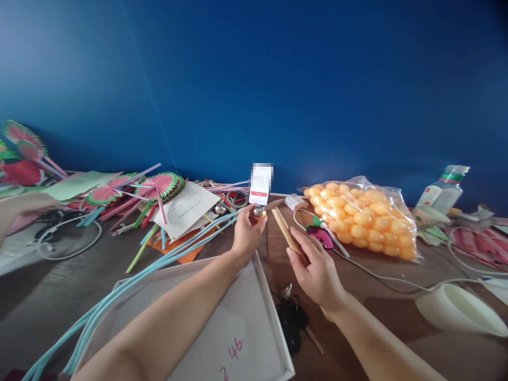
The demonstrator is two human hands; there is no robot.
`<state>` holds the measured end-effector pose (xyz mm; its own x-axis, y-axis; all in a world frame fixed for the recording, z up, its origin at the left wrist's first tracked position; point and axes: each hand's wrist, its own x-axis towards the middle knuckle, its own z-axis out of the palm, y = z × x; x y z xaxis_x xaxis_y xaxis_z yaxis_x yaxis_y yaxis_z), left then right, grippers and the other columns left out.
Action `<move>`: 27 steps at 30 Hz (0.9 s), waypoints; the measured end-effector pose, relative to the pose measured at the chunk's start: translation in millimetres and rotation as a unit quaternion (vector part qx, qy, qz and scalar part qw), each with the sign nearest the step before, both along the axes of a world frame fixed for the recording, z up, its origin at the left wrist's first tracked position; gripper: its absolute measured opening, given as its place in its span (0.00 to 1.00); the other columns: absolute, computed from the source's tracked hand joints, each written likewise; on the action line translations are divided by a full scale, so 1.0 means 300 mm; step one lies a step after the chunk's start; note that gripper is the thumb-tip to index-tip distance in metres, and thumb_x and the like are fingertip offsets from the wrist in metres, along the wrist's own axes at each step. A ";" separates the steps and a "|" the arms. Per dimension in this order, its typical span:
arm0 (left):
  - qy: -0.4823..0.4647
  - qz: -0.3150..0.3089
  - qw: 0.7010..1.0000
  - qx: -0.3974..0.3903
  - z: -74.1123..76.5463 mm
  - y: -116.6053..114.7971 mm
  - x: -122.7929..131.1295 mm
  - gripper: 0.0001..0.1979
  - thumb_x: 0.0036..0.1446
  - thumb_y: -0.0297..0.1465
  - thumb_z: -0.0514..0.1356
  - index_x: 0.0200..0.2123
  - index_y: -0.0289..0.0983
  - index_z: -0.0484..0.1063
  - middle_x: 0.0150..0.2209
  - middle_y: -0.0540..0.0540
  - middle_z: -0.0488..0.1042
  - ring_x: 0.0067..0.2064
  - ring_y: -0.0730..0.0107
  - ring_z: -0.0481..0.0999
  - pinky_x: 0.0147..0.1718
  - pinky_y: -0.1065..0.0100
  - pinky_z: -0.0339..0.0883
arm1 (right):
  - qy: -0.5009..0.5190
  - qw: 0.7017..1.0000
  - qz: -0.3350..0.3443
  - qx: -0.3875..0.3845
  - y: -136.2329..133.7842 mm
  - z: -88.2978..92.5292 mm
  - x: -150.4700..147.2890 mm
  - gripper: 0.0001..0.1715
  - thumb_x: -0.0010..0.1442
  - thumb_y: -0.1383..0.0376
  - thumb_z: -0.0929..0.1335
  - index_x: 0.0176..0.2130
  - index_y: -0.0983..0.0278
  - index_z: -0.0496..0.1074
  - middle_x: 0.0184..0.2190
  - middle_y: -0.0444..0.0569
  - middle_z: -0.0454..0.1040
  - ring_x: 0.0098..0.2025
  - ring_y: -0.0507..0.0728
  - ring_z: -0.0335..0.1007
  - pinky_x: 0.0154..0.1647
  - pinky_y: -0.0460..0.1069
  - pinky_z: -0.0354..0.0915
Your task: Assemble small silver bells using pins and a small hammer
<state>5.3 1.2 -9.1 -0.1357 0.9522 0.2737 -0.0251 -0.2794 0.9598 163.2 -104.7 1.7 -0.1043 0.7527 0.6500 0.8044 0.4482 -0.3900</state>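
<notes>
My left hand is closed around a small shiny silver ball with something brownish-orange at its base. Between the thumb and fingers of my right hand is a flat tan wooden stick, tilted up to the left. Both hands are above the brown table, a short gap apart. A bundle of light-blue tubes runs up toward my left hand. Under my left forearm sits a shallow white box with handwritten pink figures inside. A second silver ball rests left of my left hand.
A phone leans against the blue wall. On the right are a bag of orange balls, a bottle, a white roll and a cable. Watermelon-patterned paper fans and papers crowd the left, where another person's arm reaches in.
</notes>
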 end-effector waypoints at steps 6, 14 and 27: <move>0.009 -0.011 1.000 0.024 0.003 -0.007 -0.003 0.20 0.50 0.30 0.65 0.47 0.36 0.70 0.45 0.40 0.74 0.43 0.65 0.76 0.45 0.64 0.68 | 0.012 0.999 0.006 0.034 -0.007 0.014 -0.002 0.30 0.62 0.66 0.65 0.62 0.59 0.60 0.52 0.54 0.72 0.52 0.61 0.69 0.53 0.57 0.69; -0.013 -0.025 1.000 0.010 -0.009 0.002 0.006 0.21 0.52 0.31 0.64 0.50 0.36 0.67 0.44 0.41 0.74 0.41 0.68 0.75 0.43 0.66 0.68 | 0.005 1.000 0.013 -0.013 -0.006 -0.007 -0.007 0.28 0.63 0.66 0.64 0.62 0.60 0.61 0.51 0.54 0.73 0.51 0.59 0.71 0.52 0.54 0.70; 0.014 -0.016 0.999 0.041 -0.019 0.010 0.008 0.20 0.52 0.31 0.64 0.49 0.36 0.68 0.45 0.40 0.74 0.42 0.67 0.75 0.44 0.65 0.68 | 0.002 1.000 0.012 0.015 0.004 -0.014 0.005 0.28 0.62 0.67 0.66 0.61 0.61 0.62 0.51 0.54 0.73 0.52 0.60 0.70 0.51 0.55 0.72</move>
<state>7.7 4.2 -15.0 -0.0962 0.9303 0.3539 -0.0087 -0.3564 0.9343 164.6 -103.4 -2.4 -0.1193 0.7299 0.6730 0.7923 0.4785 -0.3785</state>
